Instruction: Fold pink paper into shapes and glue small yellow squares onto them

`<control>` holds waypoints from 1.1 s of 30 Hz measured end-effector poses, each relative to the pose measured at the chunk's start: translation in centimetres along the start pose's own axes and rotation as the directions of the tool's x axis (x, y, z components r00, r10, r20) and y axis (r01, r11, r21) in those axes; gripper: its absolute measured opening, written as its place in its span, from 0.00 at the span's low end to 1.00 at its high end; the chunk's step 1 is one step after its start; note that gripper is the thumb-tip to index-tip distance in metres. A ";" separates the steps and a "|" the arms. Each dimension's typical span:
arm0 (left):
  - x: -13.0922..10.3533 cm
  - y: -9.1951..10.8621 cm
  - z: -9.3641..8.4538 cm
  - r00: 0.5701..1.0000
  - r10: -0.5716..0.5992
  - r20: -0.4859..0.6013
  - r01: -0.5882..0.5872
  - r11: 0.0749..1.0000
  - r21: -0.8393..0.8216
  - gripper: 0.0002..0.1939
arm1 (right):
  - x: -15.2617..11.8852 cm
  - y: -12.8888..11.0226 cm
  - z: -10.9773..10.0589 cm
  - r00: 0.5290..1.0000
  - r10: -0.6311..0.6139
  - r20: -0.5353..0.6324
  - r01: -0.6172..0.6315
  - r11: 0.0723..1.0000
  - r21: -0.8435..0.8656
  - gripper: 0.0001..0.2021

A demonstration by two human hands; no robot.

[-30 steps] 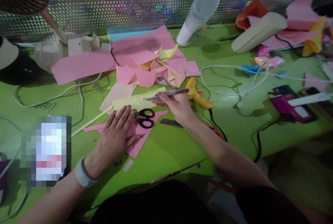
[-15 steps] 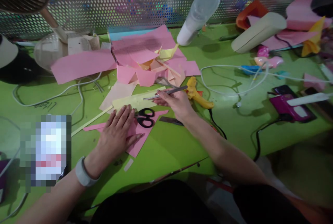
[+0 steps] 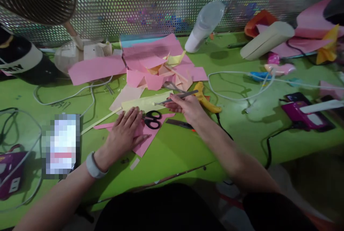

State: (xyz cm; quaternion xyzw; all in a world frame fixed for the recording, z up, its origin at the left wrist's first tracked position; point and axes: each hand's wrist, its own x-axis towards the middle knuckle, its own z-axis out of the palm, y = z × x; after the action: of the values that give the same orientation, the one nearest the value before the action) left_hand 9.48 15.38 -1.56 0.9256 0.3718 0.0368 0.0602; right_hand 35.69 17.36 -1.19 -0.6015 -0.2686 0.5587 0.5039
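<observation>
My left hand [image 3: 124, 129] lies flat with fingers stretched over a pink paper piece [image 3: 146, 145] and the lower edge of a pale yellow paper strip [image 3: 145, 102]. My right hand [image 3: 188, 106] grips slim grey metal tweezers [image 3: 180, 97], their tips low over the yellow strip near a small pale speck. Whether the tips pinch anything is too small to tell. Black-handled scissors [image 3: 152, 120] rest on the pink paper beside my left fingertips, their blades mostly hidden. A dark flat blade-like tool [image 3: 177, 123] lies below my right hand. Behind that hand sits a yellow glue gun [image 3: 206, 99].
Pink sheets and scraps [image 3: 150, 53] pile up at the back. A phone [image 3: 63, 145] lies left. Behind stand a fan [image 3: 77, 43], a dark bottle [image 3: 29, 59] and a white cup-like container [image 3: 202, 27]. White cables [image 3: 228, 73] and a purple box [image 3: 303, 114] occupy the right.
The camera view has shifted, so most things appear further right and slightly lower. My left hand stays flat on the paper; the tweezers in my right hand remain over the yellow strip.
</observation>
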 end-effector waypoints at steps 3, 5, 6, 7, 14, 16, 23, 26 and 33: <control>0.1 0.0 -0.1 1.000 -0.005 0.026 0.005 1.000 -0.015 0.44 | -0.7 -0.5 -0.1 0.999 0.039 -0.009 -0.039 0.998 -0.045 0.12; 0.2 0.0 -0.3 0.999 -0.011 0.038 0.013 0.999 -0.045 0.44 | -0.9 -0.7 -0.1 0.999 0.037 -0.004 -0.037 0.998 -0.056 0.11; 0.3 0.0 -0.6 0.999 -0.013 0.036 0.015 0.998 -0.068 0.44 | -0.9 -0.7 -0.2 1.000 0.030 -0.006 -0.030 0.998 -0.054 0.11; 0.3 0.0 -0.9 1.000 -0.013 0.028 0.016 0.995 -0.094 0.44 | -0.9 -0.8 -0.2 1.000 0.017 -0.014 -0.018 0.999 -0.047 0.11; 1.1 -1.3 -6.0 0.988 -0.142 -0.065 0.125 0.968 -0.218 0.35 | -3.3 -1.0 -1.4 0.860 -0.464 0.214 0.506 0.831 -0.233 0.10; 2.6 -3.3 -6.7 0.967 -0.228 -0.109 0.194 0.947 -0.257 0.35 | -4.8 -0.2 -1.6 0.629 -0.610 0.481 0.774 0.545 -0.322 0.08; 11.3 -10.6 -4.4 0.850 -0.504 -0.154 0.347 0.755 -0.556 0.32 | -7.6 2.8 -2.2 0.122 -0.410 0.904 0.933 -0.263 -0.245 0.14; 14.0 -11.3 -3.5 0.864 -0.479 -0.157 0.310 0.750 -0.584 0.33 | -7.7 1.2 -3.8 0.232 -0.310 0.922 0.926 -0.219 -0.307 0.22; 15.9 -11.8 -3.5 0.913 -0.385 -0.131 0.254 0.792 -0.556 0.24 | -5.5 -4.3 -8.7 0.872 -0.370 0.321 0.285 -0.150 -0.947 0.26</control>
State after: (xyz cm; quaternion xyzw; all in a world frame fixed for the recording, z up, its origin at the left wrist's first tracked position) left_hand 12.50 35.14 0.67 0.7848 0.5037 0.2371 0.2723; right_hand 43.64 11.32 3.81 -0.7014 -0.7108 0.0269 0.0463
